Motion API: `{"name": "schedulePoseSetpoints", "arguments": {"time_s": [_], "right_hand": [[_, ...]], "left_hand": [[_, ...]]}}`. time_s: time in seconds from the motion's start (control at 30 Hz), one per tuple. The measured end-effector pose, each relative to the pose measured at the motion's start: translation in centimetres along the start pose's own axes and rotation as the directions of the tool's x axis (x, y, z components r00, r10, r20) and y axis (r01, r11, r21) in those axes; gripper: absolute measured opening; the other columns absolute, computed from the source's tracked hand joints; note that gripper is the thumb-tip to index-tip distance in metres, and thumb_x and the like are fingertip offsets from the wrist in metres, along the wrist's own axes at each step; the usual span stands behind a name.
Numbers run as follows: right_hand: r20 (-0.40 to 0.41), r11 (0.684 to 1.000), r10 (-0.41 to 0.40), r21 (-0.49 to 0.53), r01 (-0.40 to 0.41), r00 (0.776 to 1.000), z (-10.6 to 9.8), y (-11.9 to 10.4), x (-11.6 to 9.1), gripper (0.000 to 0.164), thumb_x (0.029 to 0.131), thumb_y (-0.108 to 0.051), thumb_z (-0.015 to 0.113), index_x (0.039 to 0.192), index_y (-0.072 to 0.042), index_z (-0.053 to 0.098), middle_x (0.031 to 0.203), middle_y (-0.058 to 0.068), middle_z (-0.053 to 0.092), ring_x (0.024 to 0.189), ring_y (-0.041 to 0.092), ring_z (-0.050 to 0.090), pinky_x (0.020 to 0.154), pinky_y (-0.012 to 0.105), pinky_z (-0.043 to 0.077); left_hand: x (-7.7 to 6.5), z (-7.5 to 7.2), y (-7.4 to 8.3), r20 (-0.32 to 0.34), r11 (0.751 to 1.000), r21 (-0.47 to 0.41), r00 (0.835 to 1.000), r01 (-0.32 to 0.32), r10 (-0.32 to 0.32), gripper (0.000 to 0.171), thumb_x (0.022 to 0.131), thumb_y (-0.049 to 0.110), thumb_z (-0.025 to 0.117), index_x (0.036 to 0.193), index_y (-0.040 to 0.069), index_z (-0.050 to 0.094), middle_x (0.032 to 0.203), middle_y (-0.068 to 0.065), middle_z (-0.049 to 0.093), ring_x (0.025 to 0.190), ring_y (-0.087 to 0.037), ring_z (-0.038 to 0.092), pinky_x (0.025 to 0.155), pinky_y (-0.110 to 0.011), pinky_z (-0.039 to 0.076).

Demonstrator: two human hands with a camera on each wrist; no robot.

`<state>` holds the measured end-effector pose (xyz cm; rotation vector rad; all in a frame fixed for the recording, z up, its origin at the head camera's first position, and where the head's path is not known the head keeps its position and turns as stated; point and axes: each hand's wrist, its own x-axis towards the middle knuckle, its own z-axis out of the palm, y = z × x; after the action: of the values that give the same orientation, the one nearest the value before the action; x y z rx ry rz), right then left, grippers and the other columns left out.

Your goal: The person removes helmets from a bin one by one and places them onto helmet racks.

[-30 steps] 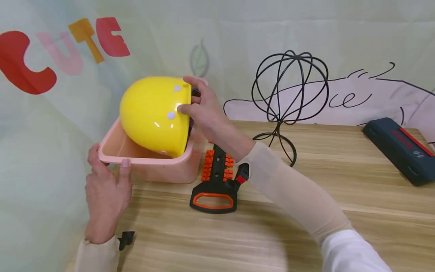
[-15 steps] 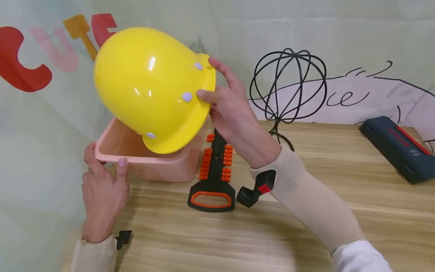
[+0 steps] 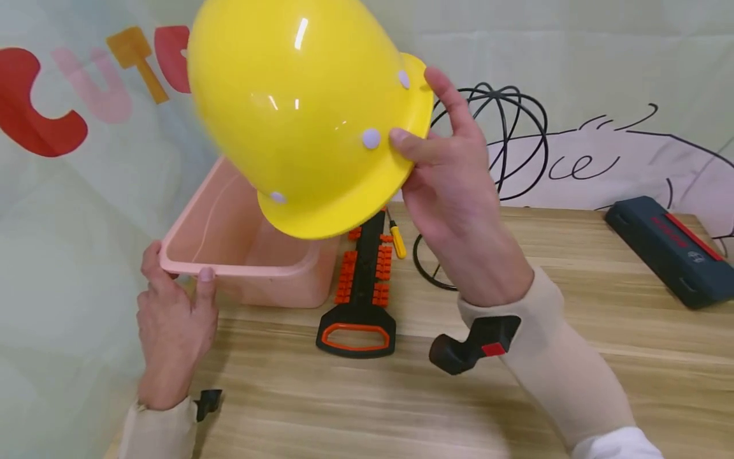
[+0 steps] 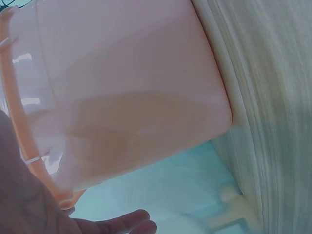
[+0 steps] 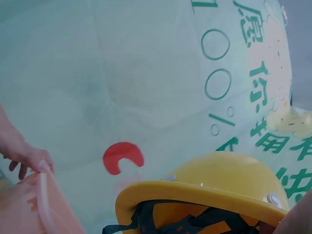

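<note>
A yellow hard hat (image 3: pixel 309 115) with pale rivets is held up, tilted, over the pink bin (image 3: pixel 275 287). My right hand (image 3: pixel 459 172) pinches its brim, thumb on the outer face and the other fingers partly hidden behind. Dark straps (image 5: pixel 195 222) show inside the hat (image 5: pixel 224 175) in the right wrist view. At the bin's near left corner, my left hand (image 3: pixel 178 325) grips the rim, thumb on top. The left wrist view shows the bin's outer wall (image 4: pixel 131 87) close up, standing on the wooden table (image 4: pixel 273 97).
Right of the bin lies a black rack with orange clips (image 3: pixel 357 319), and beside it a screwdriver with a yellow handle (image 3: pixel 398 241). A black wire stand (image 3: pixel 518 127) rises behind my right hand. A dark blue case (image 3: pixel 671 252) lies at far right, near the backdrop cloth (image 3: pixel 602 51).
My right hand has lifted the hard hat up out of the bin and moved it right, toward me. The bin's inside and the screwdriver now show. My left hand stays on the rim.
</note>
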<state>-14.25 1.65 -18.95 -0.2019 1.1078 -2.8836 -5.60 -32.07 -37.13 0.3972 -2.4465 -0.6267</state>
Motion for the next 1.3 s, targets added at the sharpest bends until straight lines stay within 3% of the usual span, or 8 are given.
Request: {"name": "schedulePoseSetpoints", "arguments": {"time_s": [0.3, 0.5, 0.73, 0.93, 1.2, 1.3], "right_hand": [[0.032, 0.986, -0.057, 0.157, 0.051, 0.998, -1.5, -3.4, -2.2, 0.063, 0.096, 0.025, 0.053, 0.143, -0.016, 0.061, 0.154, 0.01, 0.06, 0.142, 0.032, 0.062, 0.115, 0.047, 0.052], [0.041, 0.954, -0.103, 0.288, 0.087, 0.994, -3.1, -5.3, -2.3, 0.063, 0.096, 0.026, 0.05, 0.144, -0.013, 0.061, 0.155, 0.008, 0.059, 0.144, 0.033, 0.062, 0.118, 0.046, 0.05], [-0.017, 0.895, -0.145, 0.424, 0.139, 0.989, -5.0, -6.8, -1.8, 0.064, 0.094, 0.029, 0.046, 0.143, -0.008, 0.063, 0.155, 0.011, 0.059, 0.143, 0.035, 0.062, 0.121, 0.047, 0.049], [-0.096, 0.857, -0.145, 0.485, 0.174, 0.985, -6.3, -7.3, -1.9, 0.066, 0.094, 0.029, 0.044, 0.144, -0.009, 0.064, 0.154, 0.01, 0.058, 0.142, 0.036, 0.062, 0.12, 0.049, 0.05], [-0.193, 0.832, -0.136, 0.511, 0.218, 0.972, -8.2, -7.4, -1.9, 0.065, 0.095, 0.029, 0.045, 0.141, -0.012, 0.067, 0.151, 0.009, 0.061, 0.14, 0.036, 0.064, 0.117, 0.05, 0.051], [-0.212, 0.838, -0.12, 0.503, 0.214, 0.97, -8.9, -7.0, -1.7, 0.065, 0.095, 0.029, 0.046, 0.14, -0.013, 0.067, 0.151, 0.008, 0.062, 0.139, 0.035, 0.064, 0.118, 0.049, 0.051]], "left_hand": [[0.1, 0.0, -0.4, -0.002, 1.0, -0.009, 1.0, 0.0, 0.0, 0.073, 0.108, 0.055, 0.047, 0.166, 0.023, 0.017, 0.122, -0.036, 0.064, 0.082, -0.062, 0.054, 0.061, -0.066, 0.037], [0.3, 0.1, -0.6, 0.011, 1.0, -0.016, 1.0, 0.015, -0.015, 0.074, 0.108, 0.055, 0.046, 0.167, 0.022, 0.014, 0.13, -0.036, 0.063, 0.086, -0.06, 0.052, 0.066, -0.064, 0.035], [0.4, 0.3, -0.7, -0.012, 0.999, -0.037, 1.0, -0.023, 0.023, 0.074, 0.109, 0.055, 0.045, 0.167, 0.018, 0.017, 0.127, -0.037, 0.062, 0.084, -0.059, 0.049, 0.071, -0.063, 0.033], [0.5, 0.1, -0.9, -0.006, 0.999, -0.047, 1.0, -0.004, 0.003, 0.074, 0.109, 0.055, 0.045, 0.167, 0.018, 0.016, 0.131, -0.037, 0.061, 0.083, -0.058, 0.046, 0.07, -0.059, 0.03], [0.7, 0.1, -1.0, -0.024, 0.998, -0.051, 0.999, -0.029, 0.028, 0.074, 0.109, 0.056, 0.043, 0.167, 0.017, 0.017, 0.128, -0.037, 0.061, 0.085, -0.058, 0.046, 0.072, -0.059, 0.03], [0.6, 0.0, -1.2, -0.023, 0.999, -0.048, 1.0, -0.022, 0.021, 0.074, 0.109, 0.056, 0.043, 0.167, 0.018, 0.017, 0.126, -0.038, 0.06, 0.088, -0.06, 0.046, 0.075, -0.063, 0.03]]}}
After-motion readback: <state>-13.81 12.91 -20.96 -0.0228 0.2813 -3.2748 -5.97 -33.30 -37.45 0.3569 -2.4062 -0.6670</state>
